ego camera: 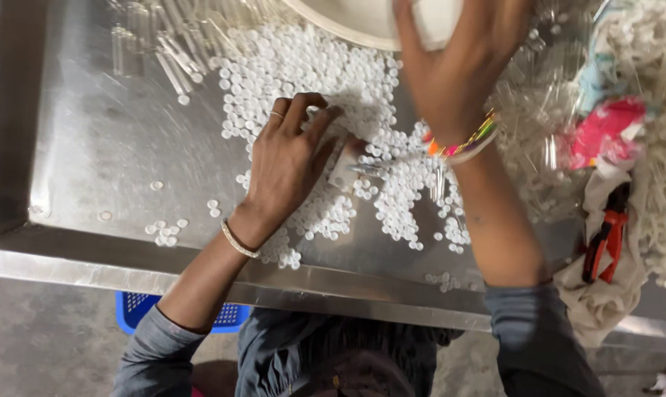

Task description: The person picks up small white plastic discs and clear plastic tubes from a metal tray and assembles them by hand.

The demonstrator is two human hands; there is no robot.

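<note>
A wide heap of small white round caps (311, 73) covers the middle of a steel tray table (105, 132). My left hand (292, 158) rests on the caps, fingers curled, pinching a small clear tube (345, 170) with thumb and fingers. My right hand (454, 66) reaches to the far edge and grips the rim of a white bowl (347, 18). A ring sits on a left finger, a metal bangle on the left wrist, coloured bangles on the right wrist.
Clear plastic tubes (167, 48) lie at the far left of the heap. A bag of clear tubes (546, 125) and pink wrapping (605, 129) sit to the right. Red-handled pliers (606, 235) lie on a cloth. A blue crate (138, 309) stands under the table edge.
</note>
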